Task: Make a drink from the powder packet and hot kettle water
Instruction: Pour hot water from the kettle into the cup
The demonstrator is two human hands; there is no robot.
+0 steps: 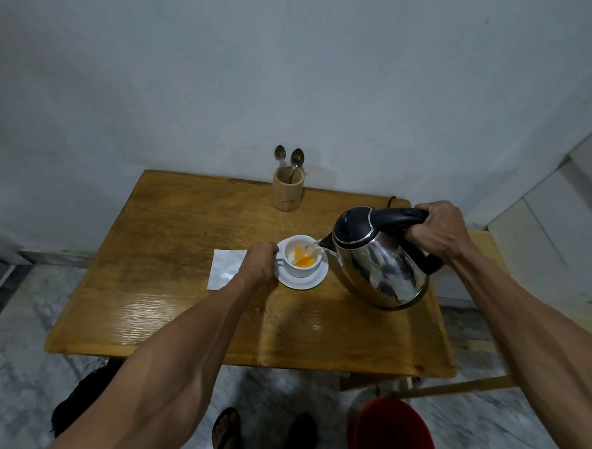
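A white cup [301,267] stands on a white saucer [314,280] in the middle of the wooden table [180,304]. Orange powder lies wet in the cup's bottom. My right hand [436,231] grips the black handle of the steel kettle [378,263], which is tilted left with its spout over the cup's rim; a thin stream of water falls into the cup. My left hand [260,262] holds the cup's handle side at the saucer's left edge. A flat white packet [223,267] lies on the table just left of that hand, partly under it.
A wooden holder [287,191] with two spoons [291,160] stands at the table's far edge by the wall. A red bucket [391,433] sits on the floor at the front right. My sandalled feet and a dark bag are below the table's near edge.
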